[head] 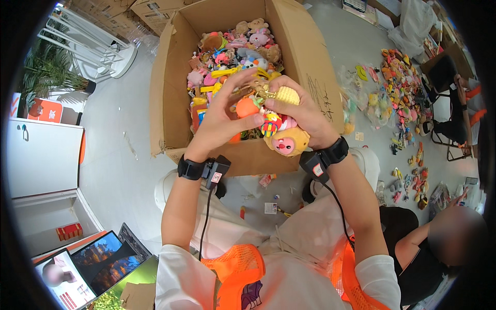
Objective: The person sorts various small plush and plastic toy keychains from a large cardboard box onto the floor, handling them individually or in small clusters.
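Observation:
My right hand (310,112) is closed around a bunch of keychain charms with gold-coloured metal rings. In the bunch are a yellow knitted charm (287,95), a small figure with a striped, colourful lower part (270,123) and a yellow plush head with a pink face (287,142). My left hand (217,120) curves around an orange fruit-shaped charm (246,107) with green leaves. Its thumb lies at the charm's lower edge; whether its fingers grip anything is hidden. Below both hands, a large open cardboard box (310,50) holds many plush toys and charms (232,50).
To the right, a heap of toys (403,85) and clear plastic bags (378,108) lie on the floor. A person in black (418,248) sits at lower right, another near a folding chair (449,135). A white rack (112,58) and a white cabinet (46,157) stand left.

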`<state>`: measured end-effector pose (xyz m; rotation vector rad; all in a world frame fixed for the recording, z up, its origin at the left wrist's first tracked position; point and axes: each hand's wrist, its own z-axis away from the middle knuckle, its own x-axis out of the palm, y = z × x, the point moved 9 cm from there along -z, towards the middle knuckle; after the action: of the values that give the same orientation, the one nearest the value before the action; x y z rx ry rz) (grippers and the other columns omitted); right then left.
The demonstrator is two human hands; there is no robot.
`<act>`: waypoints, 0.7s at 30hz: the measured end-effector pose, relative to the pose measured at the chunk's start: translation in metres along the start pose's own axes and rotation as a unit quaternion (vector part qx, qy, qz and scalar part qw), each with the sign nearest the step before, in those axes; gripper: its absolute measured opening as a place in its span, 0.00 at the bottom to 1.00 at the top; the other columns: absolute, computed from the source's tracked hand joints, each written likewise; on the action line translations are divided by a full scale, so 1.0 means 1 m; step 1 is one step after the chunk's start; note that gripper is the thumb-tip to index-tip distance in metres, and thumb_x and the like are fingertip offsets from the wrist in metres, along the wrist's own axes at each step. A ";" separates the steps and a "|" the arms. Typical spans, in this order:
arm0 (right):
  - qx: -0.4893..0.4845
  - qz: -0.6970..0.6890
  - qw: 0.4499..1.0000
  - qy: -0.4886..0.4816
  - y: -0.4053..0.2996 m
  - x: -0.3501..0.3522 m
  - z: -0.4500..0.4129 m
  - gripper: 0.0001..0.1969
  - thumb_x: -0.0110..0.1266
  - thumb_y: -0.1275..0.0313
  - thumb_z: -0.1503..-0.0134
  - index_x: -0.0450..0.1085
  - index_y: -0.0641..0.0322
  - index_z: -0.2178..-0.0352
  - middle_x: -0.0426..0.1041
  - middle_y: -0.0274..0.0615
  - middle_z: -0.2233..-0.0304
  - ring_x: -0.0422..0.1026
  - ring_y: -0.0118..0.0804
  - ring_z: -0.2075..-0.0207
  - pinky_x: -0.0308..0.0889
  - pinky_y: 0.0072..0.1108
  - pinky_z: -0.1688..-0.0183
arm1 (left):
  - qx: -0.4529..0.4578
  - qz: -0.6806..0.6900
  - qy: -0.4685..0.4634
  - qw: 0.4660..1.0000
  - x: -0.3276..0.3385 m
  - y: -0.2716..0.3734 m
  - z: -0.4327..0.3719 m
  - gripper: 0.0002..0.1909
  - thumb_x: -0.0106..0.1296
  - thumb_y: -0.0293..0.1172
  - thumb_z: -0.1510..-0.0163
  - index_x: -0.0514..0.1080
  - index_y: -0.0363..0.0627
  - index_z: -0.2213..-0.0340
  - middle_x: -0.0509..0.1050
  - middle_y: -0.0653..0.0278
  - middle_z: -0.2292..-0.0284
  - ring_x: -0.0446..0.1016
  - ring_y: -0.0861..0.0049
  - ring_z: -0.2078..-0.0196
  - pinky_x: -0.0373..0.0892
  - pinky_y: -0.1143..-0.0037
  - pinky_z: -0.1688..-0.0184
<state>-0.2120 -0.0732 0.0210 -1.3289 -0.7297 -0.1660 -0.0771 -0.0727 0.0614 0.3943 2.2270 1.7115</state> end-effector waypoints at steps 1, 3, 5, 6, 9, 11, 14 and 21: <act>0.017 0.003 1.000 0.006 0.004 -0.001 -0.001 0.11 0.62 0.76 0.42 0.67 0.56 0.61 0.73 0.32 0.63 0.76 0.24 0.62 0.74 0.19 0.62 | -0.042 0.048 0.021 0.998 -0.001 -0.006 0.002 0.30 0.62 0.25 0.45 0.66 0.45 0.42 0.66 0.61 0.43 0.71 0.74 0.45 0.76 0.73 0.53; 0.001 0.007 1.000 0.015 -0.002 -0.008 -0.004 0.11 0.62 0.76 0.42 0.68 0.56 0.62 0.73 0.31 0.64 0.75 0.23 0.62 0.73 0.18 0.64 | -0.155 0.146 0.064 0.975 -0.003 -0.026 0.008 0.26 0.60 0.25 0.44 0.68 0.44 0.44 0.68 0.61 0.44 0.73 0.76 0.48 0.76 0.74 0.53; -0.007 0.014 1.000 0.017 -0.007 -0.014 -0.007 0.11 0.62 0.76 0.43 0.68 0.56 0.62 0.73 0.31 0.64 0.75 0.23 0.63 0.73 0.17 0.64 | -0.147 0.167 0.087 0.971 -0.008 -0.027 0.008 0.19 0.57 0.24 0.42 0.71 0.41 0.49 0.71 0.61 0.48 0.76 0.78 0.55 0.77 0.76 0.57; -0.017 0.023 1.000 0.006 -0.008 -0.013 -0.009 0.11 0.63 0.76 0.43 0.68 0.56 0.62 0.73 0.30 0.64 0.75 0.22 0.63 0.73 0.17 0.64 | -0.136 0.163 0.091 0.973 -0.011 -0.026 0.007 0.18 0.57 0.24 0.42 0.71 0.40 0.50 0.72 0.61 0.49 0.77 0.78 0.56 0.77 0.77 0.57; -0.007 0.051 0.999 0.002 -0.004 -0.012 -0.011 0.10 0.62 0.76 0.43 0.68 0.56 0.62 0.73 0.30 0.65 0.75 0.22 0.63 0.73 0.17 0.63 | -0.135 0.116 0.104 0.979 -0.018 -0.031 0.008 0.17 0.59 0.22 0.45 0.73 0.40 0.53 0.72 0.62 0.51 0.75 0.77 0.52 0.76 0.77 0.55; -0.004 0.042 0.999 0.015 -0.001 -0.014 -0.010 0.10 0.62 0.76 0.43 0.68 0.56 0.62 0.73 0.31 0.65 0.76 0.23 0.63 0.73 0.18 0.64 | -0.102 0.077 0.076 0.989 -0.013 -0.029 0.007 0.18 0.61 0.21 0.47 0.73 0.41 0.54 0.72 0.63 0.51 0.73 0.77 0.48 0.75 0.78 0.53; 0.010 0.033 0.999 0.024 0.000 -0.015 -0.007 0.10 0.62 0.76 0.42 0.68 0.56 0.62 0.73 0.31 0.65 0.76 0.23 0.64 0.74 0.19 0.65 | -0.095 0.076 0.041 0.992 -0.009 -0.032 0.007 0.21 0.63 0.20 0.49 0.73 0.42 0.53 0.70 0.65 0.50 0.71 0.74 0.44 0.74 0.77 0.50; 0.046 0.000 0.998 0.039 -0.002 -0.020 -0.002 0.09 0.61 0.74 0.41 0.68 0.55 0.61 0.73 0.33 0.65 0.77 0.26 0.64 0.76 0.20 0.67 | -0.011 -0.069 0.040 0.997 0.001 -0.024 0.007 0.22 0.63 0.23 0.46 0.70 0.44 0.50 0.70 0.66 0.50 0.71 0.77 0.46 0.70 0.76 0.45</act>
<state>-0.2277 -0.0812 0.0110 -1.2280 -0.6637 -0.1807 -0.0758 -0.0720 0.0361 0.1653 2.2317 1.7072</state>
